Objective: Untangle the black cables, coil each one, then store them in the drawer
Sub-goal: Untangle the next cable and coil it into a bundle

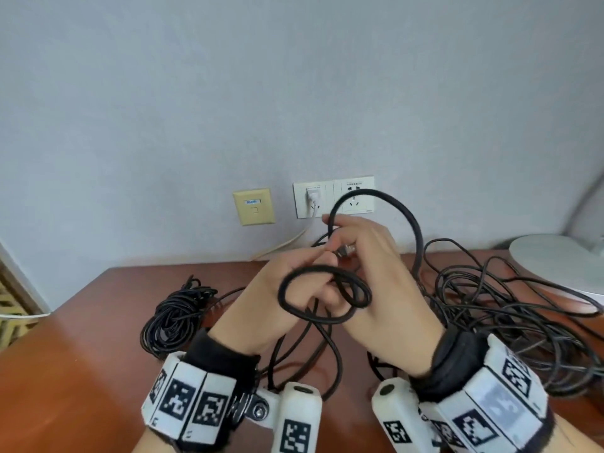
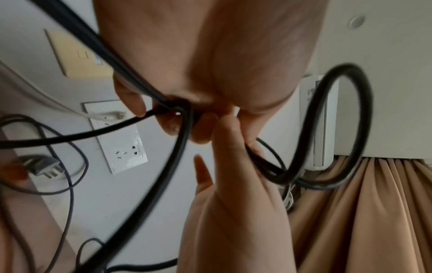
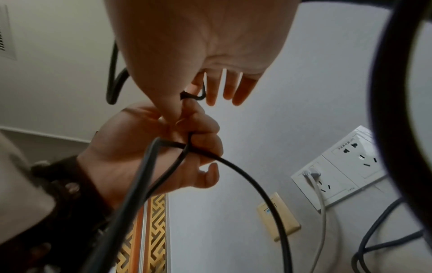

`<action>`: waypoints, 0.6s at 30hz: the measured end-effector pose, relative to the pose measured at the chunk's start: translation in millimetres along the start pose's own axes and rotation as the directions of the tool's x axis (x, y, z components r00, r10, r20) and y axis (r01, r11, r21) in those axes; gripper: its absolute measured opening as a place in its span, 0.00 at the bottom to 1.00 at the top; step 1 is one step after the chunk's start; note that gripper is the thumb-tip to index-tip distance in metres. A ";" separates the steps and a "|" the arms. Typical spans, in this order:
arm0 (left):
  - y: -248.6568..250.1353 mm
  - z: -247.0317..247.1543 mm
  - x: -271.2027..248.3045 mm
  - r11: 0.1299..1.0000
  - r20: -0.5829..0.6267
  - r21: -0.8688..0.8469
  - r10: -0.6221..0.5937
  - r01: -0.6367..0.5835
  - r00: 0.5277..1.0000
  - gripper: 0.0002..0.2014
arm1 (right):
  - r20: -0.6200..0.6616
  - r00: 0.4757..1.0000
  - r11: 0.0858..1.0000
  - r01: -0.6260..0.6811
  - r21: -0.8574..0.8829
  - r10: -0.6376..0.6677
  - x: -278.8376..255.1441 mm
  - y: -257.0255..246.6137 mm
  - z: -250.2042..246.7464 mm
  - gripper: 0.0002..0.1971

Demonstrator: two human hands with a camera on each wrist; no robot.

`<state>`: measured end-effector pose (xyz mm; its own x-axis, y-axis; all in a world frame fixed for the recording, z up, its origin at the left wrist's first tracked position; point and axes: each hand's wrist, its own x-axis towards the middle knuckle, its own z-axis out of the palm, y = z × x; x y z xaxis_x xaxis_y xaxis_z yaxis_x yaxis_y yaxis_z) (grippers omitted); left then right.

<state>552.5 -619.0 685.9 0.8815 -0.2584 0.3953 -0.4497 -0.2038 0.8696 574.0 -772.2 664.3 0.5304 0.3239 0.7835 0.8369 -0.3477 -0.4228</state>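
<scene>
Hands meet above the reddish-brown table [image 1: 98,322], both working one thick black cable [image 1: 415,230]. The left hand [image 1: 277,299] has its fingers curled round a small loop of that cable, a coil of two or so turns that hangs in front of its knuckles; the left wrist view shows the strands gathered under the bent fingers [image 2: 203,129]. The right hand [image 1: 376,273] pinches the cable between thumb and forefinger close to the left fingertips, with its other fingers [image 3: 243,88] hanging looser, and a metal-tipped plug end [image 1: 346,250] shows just between the two hands. From the right hand the cable arches up in a big bow in front of the white wall sockets [image 1: 356,197], then drops towards the table. Left of the hands a coiled black bundle [image 1: 176,315] lies on the table, wound tight. To the right a loose tangle of thin black cables [image 1: 510,322] sprawls over the surface, reaching to the pale round base [image 1: 555,263] at the table's far right corner. A white plug [image 1: 313,197] sits in the left socket, its pale cord running down the wall, and a beige wall plate [image 1: 253,206] is mounted further left
</scene>
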 end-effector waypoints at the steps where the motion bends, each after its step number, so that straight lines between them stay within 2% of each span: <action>1: -3.3 1.0 0.4 1.000 0.014 -0.016 -0.010 0.010 1.000 0.17 | 0.011 1.000 1.000 0.017 -0.026 -0.017 0.3 0.4 -0.8 0.18; 4: -5.1 1.0 1.6 0.997 -0.013 -0.068 -0.041 0.040 0.999 0.19 | 0.016 0.999 0.997 0.031 -0.064 -0.030 -0.8 3.3 -2.5 0.17; 6: -2.3 -1.2 1.9 0.994 -0.071 -0.106 -0.035 0.028 0.997 0.15 | -0.060 0.998 0.998 -0.031 -0.056 0.028 -1.1 3.9 -2.8 0.14; 8: 3.4 -3.2 1.9 0.989 -0.112 -0.147 -0.010 -0.007 0.994 0.16 | -0.137 0.990 0.998 -0.048 -0.047 0.041 -0.1 4.5 -2.0 0.11; 10: 6.7 -7.2 1.0 0.988 -0.143 -0.136 0.047 -0.067 0.989 0.19 | -0.141 0.989 0.999 0.036 -0.033 -0.040 0.1 5.8 0.1 0.14; 12: 11.7 -10.8 1.3 0.990 -0.234 -0.103 0.072 -0.098 0.970 0.26 | -0.058 0.993 0.994 0.104 -0.046 -0.106 -1.6 7.4 4.1 0.20; 13: 10.4 -15.9 1.8 0.990 -0.322 -0.097 0.063 -0.100 0.944 0.27 | -0.010 0.996 0.994 0.086 -0.066 -0.087 -2.6 6.5 6.0 0.22; 15: 10.4 -27.6 3.3 0.982 -0.495 -0.169 -0.007 -0.089 0.869 0.24 | 0.042 0.999 0.994 0.009 -0.108 -0.004 -3.4 5.8 7.3 0.23; 16: 8.2 -36.5 3.4 0.977 -0.556 -0.192 -0.034 -0.089 0.830 0.20 | 0.045 0.998 0.992 -0.029 -0.123 0.035 -2.6 6.7 5.7 0.22; 18: 2.9 -56.4 3.2 0.987 -0.656 -0.134 -0.020 -0.090 0.754 0.16 | 0.041 0.992 0.983 -0.112 -0.147 0.119 1.2 11.7 -2.1 0.21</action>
<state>562.0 -567.2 706.4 0.7684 0.4290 0.4749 -0.5041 -0.0515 0.8621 584.1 -777.7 661.2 0.6315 0.3157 0.7082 0.7429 -0.5077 -0.4362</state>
